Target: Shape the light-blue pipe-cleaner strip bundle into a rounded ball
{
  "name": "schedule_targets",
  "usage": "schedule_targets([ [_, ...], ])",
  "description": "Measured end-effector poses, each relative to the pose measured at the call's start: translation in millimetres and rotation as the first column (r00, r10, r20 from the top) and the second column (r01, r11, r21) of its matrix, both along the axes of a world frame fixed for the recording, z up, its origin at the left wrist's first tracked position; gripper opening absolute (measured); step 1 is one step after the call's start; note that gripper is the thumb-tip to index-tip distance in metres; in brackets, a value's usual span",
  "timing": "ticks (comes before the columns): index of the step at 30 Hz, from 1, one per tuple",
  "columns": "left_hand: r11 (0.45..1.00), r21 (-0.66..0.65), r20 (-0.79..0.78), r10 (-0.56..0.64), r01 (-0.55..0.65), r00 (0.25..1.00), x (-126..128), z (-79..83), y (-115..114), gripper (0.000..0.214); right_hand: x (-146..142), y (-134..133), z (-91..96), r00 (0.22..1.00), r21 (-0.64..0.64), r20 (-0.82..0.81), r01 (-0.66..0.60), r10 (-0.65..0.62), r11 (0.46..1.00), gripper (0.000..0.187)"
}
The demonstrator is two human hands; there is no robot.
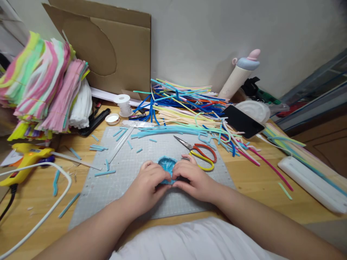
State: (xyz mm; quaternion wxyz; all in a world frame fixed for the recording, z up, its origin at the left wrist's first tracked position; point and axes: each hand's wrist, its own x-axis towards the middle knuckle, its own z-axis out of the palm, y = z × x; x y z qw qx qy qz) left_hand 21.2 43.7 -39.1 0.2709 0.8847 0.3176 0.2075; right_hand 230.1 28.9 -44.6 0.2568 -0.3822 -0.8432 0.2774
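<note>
A small blue cup-shaped piece (167,163), seemingly made of pipe cleaners, sits between my hands over the grey cutting mat (114,191). My left hand (151,177) pinches its near left edge between thumb and fingers. On the other side, my right hand (191,175) grips its near right edge, and the thumbs almost meet. Fingers cover the lower part of the piece. Just beyond my right hand lie scissors (202,153) with red and yellow handles. Short cut blue pipe cleaner pieces (105,173) are scattered on the mat's left side.
A yellow glue gun (29,159) and a white cable (61,202) lie at left, below bundled pipe cleaners (48,83). Loose pipe cleaners (184,112) pile up at the back beside a phone (242,121). A bottle (238,76) and a white power strip (311,184) are at right.
</note>
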Motion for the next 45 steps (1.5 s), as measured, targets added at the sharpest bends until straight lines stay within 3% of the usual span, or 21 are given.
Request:
schedule_targets([
  [7, 0.997, 0.005, 0.035, 0.083, -0.083, 0.996, 4.1, -1.5, -0.5, 0.01, 0.5, 2.9, -4.3, 0.99, -0.057, -0.122, 0.06, -0.067, 0.997, 0.009],
  [11, 0.987, -0.087, 0.119, 0.145, -0.135, 0.982, 4.4, -5.9, 2.2, 0.018, 2.6, 4.5, -6.1, 0.985, -0.048, -0.152, 0.076, -0.083, 0.996, 0.024],
  [18, 0.989, -0.124, 0.17, 0.104, -0.084, 0.98, 3.8, -5.3, 5.0, 0.014, 1.8, 2.8, -8.6, 0.985, -0.027, -0.137, 0.105, -0.108, 0.994, 0.019],
  [24, 0.973, -0.164, 0.156, 0.186, -0.161, 0.97, 4.4, -7.1, 2.9, 0.016, 0.3, 4.0, -8.7, 0.98, -0.028, -0.145, 0.131, -0.134, 0.991, 0.017],
  [34, 0.985, -0.138, 0.181, 0.125, -0.1, 0.975, 4.3, -6.8, 3.7, 0.013, -2.0, 1.7, -6.0, 0.977, -0.019, -0.192, 0.09, -0.092, 0.996, 0.017],
  [41, 0.974, -0.168, 0.162, 0.177, -0.15, 0.971, 5.9, -4.9, 1.6, 0.018, -11.1, -6.2, -4.5, 0.958, -0.003, -0.198, 0.209, -0.205, 0.978, 0.007],
  [45, 0.981, -0.164, 0.18, 0.133, -0.103, 0.975, 6.4, -0.2, 0.0, 0.011, -10.6, -7.7, -4.7, 0.955, 0.018, -0.201, 0.227, -0.219, 0.974, 0.01],
])
